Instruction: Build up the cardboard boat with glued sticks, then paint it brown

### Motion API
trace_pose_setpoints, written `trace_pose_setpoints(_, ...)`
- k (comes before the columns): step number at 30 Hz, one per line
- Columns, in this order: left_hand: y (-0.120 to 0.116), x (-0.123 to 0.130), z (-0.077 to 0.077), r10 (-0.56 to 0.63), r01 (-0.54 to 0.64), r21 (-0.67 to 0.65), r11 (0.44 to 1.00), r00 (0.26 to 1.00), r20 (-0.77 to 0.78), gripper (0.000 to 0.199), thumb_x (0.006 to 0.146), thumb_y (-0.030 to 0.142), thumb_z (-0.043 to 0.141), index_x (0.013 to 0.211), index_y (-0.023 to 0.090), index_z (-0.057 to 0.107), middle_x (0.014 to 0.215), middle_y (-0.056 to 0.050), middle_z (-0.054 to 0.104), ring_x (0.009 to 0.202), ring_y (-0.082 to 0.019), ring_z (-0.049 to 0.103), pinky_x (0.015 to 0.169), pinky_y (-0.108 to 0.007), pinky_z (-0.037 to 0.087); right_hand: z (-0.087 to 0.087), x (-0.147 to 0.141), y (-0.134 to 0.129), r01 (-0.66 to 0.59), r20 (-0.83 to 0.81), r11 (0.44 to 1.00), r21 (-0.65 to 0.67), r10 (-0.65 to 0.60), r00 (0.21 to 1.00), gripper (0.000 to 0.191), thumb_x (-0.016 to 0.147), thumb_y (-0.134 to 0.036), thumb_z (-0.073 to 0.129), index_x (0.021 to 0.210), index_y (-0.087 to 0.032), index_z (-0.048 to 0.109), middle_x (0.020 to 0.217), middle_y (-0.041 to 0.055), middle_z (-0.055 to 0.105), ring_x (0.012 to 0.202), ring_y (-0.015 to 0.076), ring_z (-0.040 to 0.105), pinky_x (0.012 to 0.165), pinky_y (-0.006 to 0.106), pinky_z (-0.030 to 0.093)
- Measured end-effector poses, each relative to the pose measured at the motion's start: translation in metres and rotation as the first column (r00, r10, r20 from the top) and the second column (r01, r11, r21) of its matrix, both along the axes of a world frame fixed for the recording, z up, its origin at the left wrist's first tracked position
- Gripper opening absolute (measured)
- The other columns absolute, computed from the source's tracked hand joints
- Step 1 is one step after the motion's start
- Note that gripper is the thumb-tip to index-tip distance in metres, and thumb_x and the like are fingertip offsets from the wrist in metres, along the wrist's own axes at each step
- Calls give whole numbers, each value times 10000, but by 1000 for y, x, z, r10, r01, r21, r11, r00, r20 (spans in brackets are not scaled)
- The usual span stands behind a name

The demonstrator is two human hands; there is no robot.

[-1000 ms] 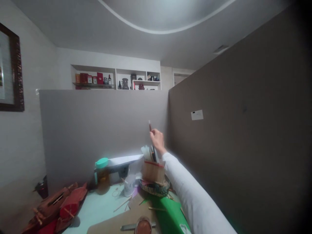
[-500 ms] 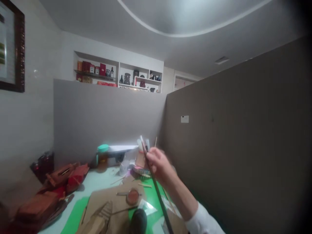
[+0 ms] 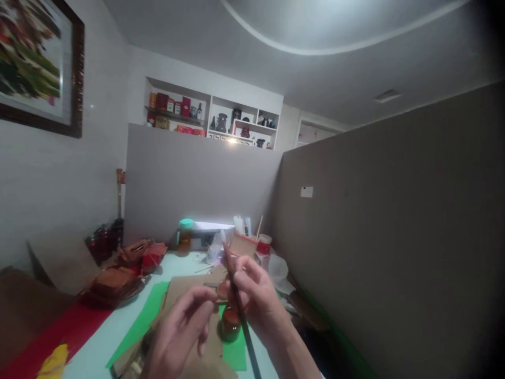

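My right hand (image 3: pixel 252 287) pinches a long, dark-handled brush (image 3: pixel 245 329) with a pale tip pointing up and away from me. Beside it, to the left, is my left hand (image 3: pixel 183 326), its fingers loosely bent and apart, nothing visible in them. A small jar (image 3: pixel 231 323) with brownish-orange contents stands just below the two hands. Behind the fingertips a round brown-filled dish (image 3: pixel 223 289) is partly hidden, with a thin flat strip (image 3: pixel 210 285) at its left. Under the hands lies brown cardboard (image 3: pixel 183 281).
Reddish-brown leather pieces (image 3: pixel 114 281) are piled at the left. Toward the back stand a teal-lidded jar (image 3: pixel 184 239), a box (image 3: pixel 244 245) of upright tools and a red-and-white tub (image 3: pixel 264 243). Grey partitions (image 3: pixel 374 226) border the table. A yellow object (image 3: pixel 55 360) lies at lower left.
My left hand has come into view beside the right. The right hand with the brush has moved lower and nearer. The view has turned left, and the small jar now shows clearly.
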State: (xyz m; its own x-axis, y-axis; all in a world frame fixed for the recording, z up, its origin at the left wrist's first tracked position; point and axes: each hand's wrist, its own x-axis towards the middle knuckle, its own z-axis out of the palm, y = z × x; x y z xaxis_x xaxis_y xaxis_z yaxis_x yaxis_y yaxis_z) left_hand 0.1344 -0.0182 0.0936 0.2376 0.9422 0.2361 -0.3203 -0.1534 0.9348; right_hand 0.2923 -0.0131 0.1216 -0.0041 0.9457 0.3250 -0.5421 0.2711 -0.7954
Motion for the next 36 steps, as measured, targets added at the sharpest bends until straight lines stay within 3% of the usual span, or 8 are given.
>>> trace_pose_setpoints(3,15,-4,28,-19,18,35,999,1000,8,462,774,647,773,968,233,707,668,39,586,625,-124,509,598,-218,441,2,-11,4,-59,15,998,36,58,998,501,635,-402,973,764,-200,533,642,-32,652,532,60,570,489,125,396)
trace_pose_setpoints(7,32,-13,42,-109,113,-19,993,983,149,448,774,582,813,1050,248,699,821,15,669,673,-113,544,594,-196,457,2,-21,3,-209,75,978,12,207,975,464,680,-400,945,785,-208,536,599,-36,620,440,50,480,421,135,344)
trace_pose_setpoints(13,43,-15,49,-196,211,-53,976,957,212,469,613,542,939,692,172,662,548,64,510,448,-50,384,394,-155,320,-4,-18,4,-306,91,951,-40,309,947,386,804,-440,853,872,-192,565,604,-27,618,425,39,453,437,140,367)
trace_pose_setpoints(20,62,-19,48,19,-25,20,999,964,265,451,595,524,951,685,160,701,640,13,655,461,-44,464,428,-144,397,-9,-6,20,-150,63,983,103,144,988,516,700,-359,936,1080,-235,609,799,33,751,522,82,568,482,171,432)
trace_pose_setpoints(24,69,-29,48,103,-121,71,990,968,228,391,608,475,955,680,176,714,659,7,695,489,-36,494,486,-120,404,-2,2,11,44,141,984,174,-69,988,365,833,-403,834,1100,-212,676,810,56,737,656,125,639,571,196,479)
trace_pose_setpoints(30,66,-46,57,112,-114,179,977,993,21,284,670,397,912,666,207,701,558,53,582,478,-55,428,458,-148,330,19,16,-6,292,52,946,138,-302,952,289,825,-436,844,835,-195,684,542,-69,481,474,32,391,447,111,292)
trace_pose_setpoints(32,62,-49,58,197,-130,352,927,967,-163,213,751,388,843,696,224,719,628,23,646,552,-97,512,511,-186,379,21,16,-7,354,19,925,141,-360,933,313,805,-446,858,796,-187,683,545,-65,486,472,27,378,438,107,283)
trace_pose_setpoints(36,54,-48,53,429,-20,721,693,815,-389,139,971,352,603,950,292,727,922,-5,719,872,-183,640,745,-272,459,22,13,-8,459,-19,878,136,-461,887,335,769,-456,889,769,-182,696,538,-54,518,461,26,400,433,106,312)
